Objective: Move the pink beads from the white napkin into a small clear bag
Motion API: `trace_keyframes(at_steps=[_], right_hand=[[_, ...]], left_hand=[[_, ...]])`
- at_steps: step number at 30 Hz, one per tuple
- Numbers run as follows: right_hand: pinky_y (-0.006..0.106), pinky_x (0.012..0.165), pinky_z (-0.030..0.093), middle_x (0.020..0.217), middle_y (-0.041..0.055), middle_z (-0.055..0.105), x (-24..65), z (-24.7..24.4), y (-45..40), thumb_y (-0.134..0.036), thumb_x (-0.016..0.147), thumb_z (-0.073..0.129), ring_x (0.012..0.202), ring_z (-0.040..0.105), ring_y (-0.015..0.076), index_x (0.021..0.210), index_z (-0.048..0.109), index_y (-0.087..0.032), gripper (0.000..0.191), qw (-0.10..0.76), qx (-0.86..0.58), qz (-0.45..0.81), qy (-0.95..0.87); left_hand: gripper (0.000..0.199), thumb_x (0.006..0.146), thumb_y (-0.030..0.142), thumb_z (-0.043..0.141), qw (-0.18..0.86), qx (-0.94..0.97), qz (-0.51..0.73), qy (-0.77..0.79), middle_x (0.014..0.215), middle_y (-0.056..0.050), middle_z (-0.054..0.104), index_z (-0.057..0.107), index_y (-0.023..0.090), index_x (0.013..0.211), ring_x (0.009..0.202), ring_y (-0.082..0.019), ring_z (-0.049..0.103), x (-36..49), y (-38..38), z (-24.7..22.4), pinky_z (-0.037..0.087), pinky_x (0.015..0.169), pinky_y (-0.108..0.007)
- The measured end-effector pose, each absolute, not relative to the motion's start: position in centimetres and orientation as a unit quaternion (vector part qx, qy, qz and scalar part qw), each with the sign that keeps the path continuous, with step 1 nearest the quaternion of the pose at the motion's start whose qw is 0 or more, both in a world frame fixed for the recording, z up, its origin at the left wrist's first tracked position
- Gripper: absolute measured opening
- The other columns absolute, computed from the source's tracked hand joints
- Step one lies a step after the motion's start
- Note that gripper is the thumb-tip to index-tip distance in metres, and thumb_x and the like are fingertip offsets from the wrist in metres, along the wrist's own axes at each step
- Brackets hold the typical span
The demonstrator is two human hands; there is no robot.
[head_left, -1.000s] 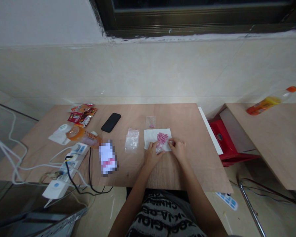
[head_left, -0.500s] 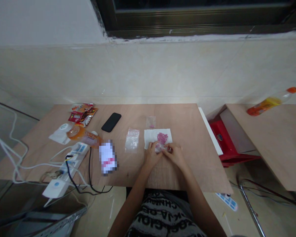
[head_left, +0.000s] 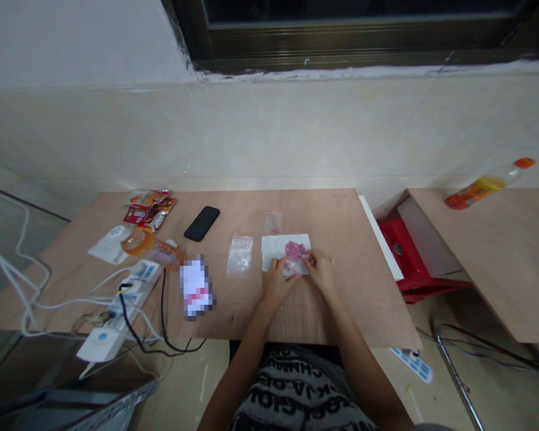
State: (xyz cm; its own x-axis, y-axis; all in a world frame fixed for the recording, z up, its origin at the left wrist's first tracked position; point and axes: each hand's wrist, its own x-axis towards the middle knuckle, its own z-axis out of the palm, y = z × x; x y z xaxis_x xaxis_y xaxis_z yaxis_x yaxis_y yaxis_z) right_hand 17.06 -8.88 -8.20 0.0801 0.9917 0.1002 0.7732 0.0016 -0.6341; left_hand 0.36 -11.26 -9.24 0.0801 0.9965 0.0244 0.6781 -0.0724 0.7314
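A heap of small pink beads [head_left: 295, 249] lies on a white sheet of paper [head_left: 272, 244] in front of me. My left hand [head_left: 276, 281] is closed on a small clear plastic bag [head_left: 291, 269] at the sheet's near edge, just below the heap. My right hand [head_left: 320, 269] is at the right edge of the beads, thumb and fingertips pinched together; whatever they hold is too small to make out. Behind the paper lies another small clear bag [head_left: 273, 222] with a few pink beads in it. Left of the paper are flat clear zip bags [head_left: 240, 254].
Leftward on the table [head_left: 359, 299] are a black phone [head_left: 202, 223], a blurred-out white item [head_left: 196, 287], an orange drink bottle [head_left: 153, 246], red snack packets [head_left: 149, 209] and a power strip [head_left: 135, 290] with cables. A second bottle [head_left: 489, 184] lies on the right-hand table.
My right hand has left the bag's mouth and moved up to the right edge of the bead heap. My left hand stays on the bag.
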Motion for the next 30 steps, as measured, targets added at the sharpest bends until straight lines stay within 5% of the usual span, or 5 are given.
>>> trace_keyframes(at_steps=[9,30], right_hand=[[0.031,0.077,0.029,0.087,0.0038,0.070,17.05,-8.32,-7.59,-0.034,0.091,0.053,0.086,0.060,0.0189,0.095,0.071,-0.022,0.021,0.220,-0.694,0.156,-0.668],[0.032,0.079,0.030,0.083,0.0044,0.069,17.13,-7.71,-8.12,-0.041,0.091,0.051,0.084,0.059,0.0205,0.093,0.072,-0.023,0.027,0.238,-0.688,0.168,-0.665]], left_hand=[[0.056,0.075,0.040,0.074,0.281,0.679,0.272,0.621,0.108,-0.003,0.055,0.053,0.027,0.126,0.098,-0.020,0.059,0.35,-11.35,-9.12,0.049,0.084,-0.031],[0.058,0.075,0.042,0.074,0.276,0.681,0.267,0.624,0.108,-0.004,0.055,0.053,0.026,0.126,0.100,-0.022,0.060,0.32,-11.29,-9.10,0.050,0.085,-0.033]])
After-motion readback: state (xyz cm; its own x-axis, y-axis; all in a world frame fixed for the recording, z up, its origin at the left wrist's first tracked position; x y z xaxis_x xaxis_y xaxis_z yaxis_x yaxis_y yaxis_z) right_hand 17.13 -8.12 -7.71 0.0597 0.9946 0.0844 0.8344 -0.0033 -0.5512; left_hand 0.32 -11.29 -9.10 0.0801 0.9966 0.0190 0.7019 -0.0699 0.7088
